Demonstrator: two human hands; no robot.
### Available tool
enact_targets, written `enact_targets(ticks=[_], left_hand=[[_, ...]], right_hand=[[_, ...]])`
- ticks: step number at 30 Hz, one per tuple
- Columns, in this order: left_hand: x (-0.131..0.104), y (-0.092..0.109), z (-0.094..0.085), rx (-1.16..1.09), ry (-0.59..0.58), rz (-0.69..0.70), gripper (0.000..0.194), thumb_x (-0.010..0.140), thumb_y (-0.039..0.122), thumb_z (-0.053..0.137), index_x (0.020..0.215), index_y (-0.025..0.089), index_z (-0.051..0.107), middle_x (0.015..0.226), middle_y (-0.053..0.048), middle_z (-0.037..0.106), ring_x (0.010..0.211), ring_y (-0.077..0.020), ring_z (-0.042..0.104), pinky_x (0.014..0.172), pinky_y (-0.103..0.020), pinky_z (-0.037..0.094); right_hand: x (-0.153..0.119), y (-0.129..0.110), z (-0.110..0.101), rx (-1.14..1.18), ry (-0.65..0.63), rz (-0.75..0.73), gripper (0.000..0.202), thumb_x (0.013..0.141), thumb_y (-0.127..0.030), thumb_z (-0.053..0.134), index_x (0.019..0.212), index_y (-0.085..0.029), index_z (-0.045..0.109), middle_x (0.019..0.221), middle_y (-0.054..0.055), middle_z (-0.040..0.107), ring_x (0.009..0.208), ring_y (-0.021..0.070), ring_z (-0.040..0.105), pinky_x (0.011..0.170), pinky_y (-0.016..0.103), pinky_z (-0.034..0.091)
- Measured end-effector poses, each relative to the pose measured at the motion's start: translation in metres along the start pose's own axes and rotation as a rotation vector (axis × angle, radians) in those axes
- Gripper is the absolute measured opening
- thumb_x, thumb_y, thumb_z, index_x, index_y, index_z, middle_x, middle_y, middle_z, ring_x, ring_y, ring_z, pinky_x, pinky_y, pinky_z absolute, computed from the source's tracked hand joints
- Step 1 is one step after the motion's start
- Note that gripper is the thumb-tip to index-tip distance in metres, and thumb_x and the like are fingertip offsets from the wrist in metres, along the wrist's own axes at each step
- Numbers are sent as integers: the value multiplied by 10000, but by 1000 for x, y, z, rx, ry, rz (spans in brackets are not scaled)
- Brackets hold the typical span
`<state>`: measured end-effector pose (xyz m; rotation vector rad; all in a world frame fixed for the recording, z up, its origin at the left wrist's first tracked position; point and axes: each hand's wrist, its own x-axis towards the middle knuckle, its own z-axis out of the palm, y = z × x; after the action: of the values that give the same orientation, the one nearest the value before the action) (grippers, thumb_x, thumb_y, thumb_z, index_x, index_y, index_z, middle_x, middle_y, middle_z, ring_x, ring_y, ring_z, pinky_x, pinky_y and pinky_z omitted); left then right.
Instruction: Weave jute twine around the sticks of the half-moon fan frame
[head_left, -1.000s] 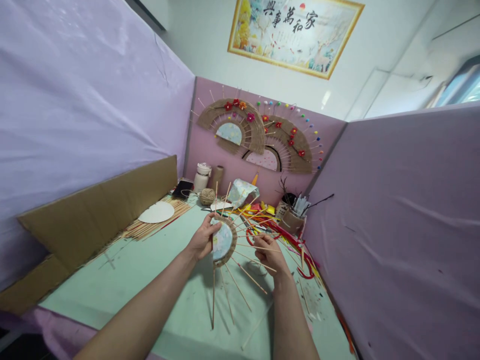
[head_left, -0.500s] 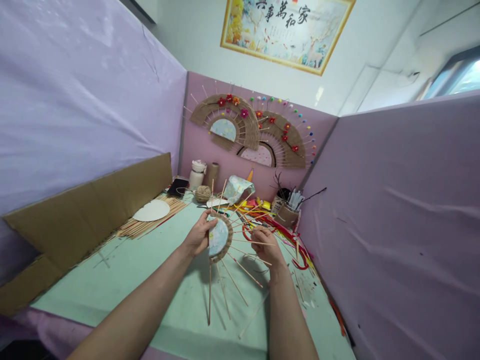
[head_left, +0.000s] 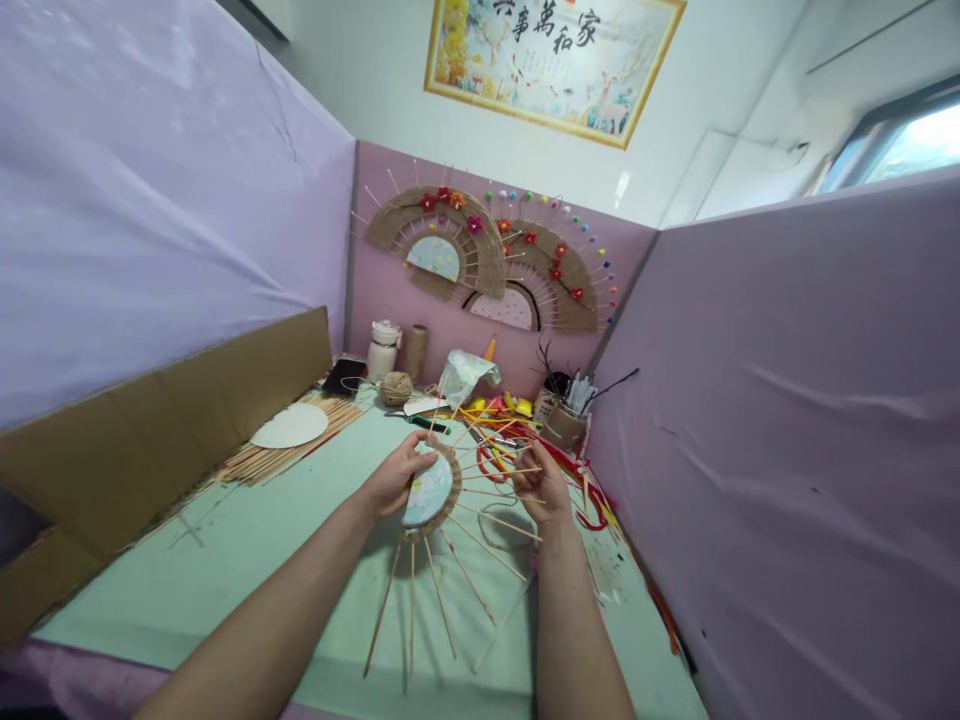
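Note:
A half-round piece point(head_left: 430, 492) with a pale blue floral face, a twine-wrapped curved edge and several thin sticks fanning outward is held above the green table. My left hand point(head_left: 397, 478) grips its straight side, thumb on the face. At the right, among the outer stick ends, my right hand point(head_left: 541, 482) has its fingers curled together; what they pinch is too small to make out. A loop of twine point(head_left: 504, 528) hangs or lies below the right-hand sticks.
Behind are a twine ball point(head_left: 396, 388), a white bottle point(head_left: 383, 350), red-handled scissors point(head_left: 493, 463) and a pen holder point(head_left: 564, 428). A white oval point(head_left: 290, 426) rests on sticks at left. Two finished fans point(head_left: 442, 240) hang on the pink panel.
The half-round piece has turned clockwise and its lower sticks have swung to the left. My right hand has shifted slightly up and right relative to it. The whole view has moved a little.

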<state>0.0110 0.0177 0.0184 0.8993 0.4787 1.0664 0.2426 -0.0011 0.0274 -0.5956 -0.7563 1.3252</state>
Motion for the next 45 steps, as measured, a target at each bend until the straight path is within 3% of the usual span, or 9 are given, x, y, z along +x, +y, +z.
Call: enact_targets(ticks=[7, 16, 22, 27, 32, 34, 39, 45], left_hand=[[3, -2, -3, 15, 60, 31, 399, 700, 160, 694, 1003, 199, 438, 769, -43, 686, 601, -165, 662, 541, -249, 523], [1, 0, -3, -16, 36, 14, 381, 689, 140, 696, 984, 195, 461, 797, -56, 688, 623, -176, 669, 553, -257, 526], [3, -3, -6, 40, 41, -18, 366, 696, 142, 686, 981, 195, 464, 754, -47, 683, 588, -170, 661, 516, -242, 512], [3, 0, -5, 9, 123, 24, 373, 696, 129, 677, 984, 202, 451, 746, -28, 675, 580, -149, 651, 520, -223, 502], [3, 6, -4, -57, 143, 84, 397, 679, 134, 691, 1000, 195, 464, 804, -32, 676, 623, -143, 650, 577, -240, 519], [4, 7, -5, -79, 166, 134, 399, 679, 156, 697, 1000, 203, 464, 780, -16, 668, 627, -139, 645, 587, -242, 518], [6, 7, -7, -114, 270, 262, 400, 672, 188, 700, 985, 229, 455, 713, 40, 623, 613, -118, 621, 591, -229, 502], [4, 9, -6, -166, 191, 288, 407, 673, 178, 692, 974, 250, 427, 759, 43, 612, 632, -112, 613, 640, -243, 495]], right_hand=[[-1, 0, 2, -98, 13, -140, 293, 676, -368, 704, 651, -202, 464, 478, -103, 181, 405, 52, 163, 367, 181, 165], [-1, -1, 4, -137, 67, -138, 318, 656, -395, 696, 632, -212, 437, 483, -99, 171, 426, 66, 115, 384, 212, 128], [-4, -3, 7, -125, 56, -160, 302, 640, -385, 702, 639, -214, 453, 500, -88, 185, 434, 71, 167, 376, 203, 128], [-2, -1, 6, -110, 36, -129, 341, 648, -351, 702, 605, -209, 395, 497, -96, 176, 426, 62, 150, 364, 184, 145], [0, 9, 5, -296, 66, 9, 306, 645, -388, 687, 633, -211, 438, 459, -119, 173, 388, 48, 127, 344, 179, 115], [-4, 16, 8, -413, 20, 102, 258, 621, -348, 706, 626, -196, 497, 427, -121, 218, 370, 39, 139, 344, 184, 105], [-17, 31, 17, -883, -314, 315, 115, 663, -254, 634, 590, -171, 602, 454, -67, 409, 398, 50, 298, 382, 196, 188], [-17, 36, 20, -899, -352, 336, 99, 680, -266, 599, 627, -183, 612, 540, -50, 443, 444, 58, 319, 409, 188, 221]])
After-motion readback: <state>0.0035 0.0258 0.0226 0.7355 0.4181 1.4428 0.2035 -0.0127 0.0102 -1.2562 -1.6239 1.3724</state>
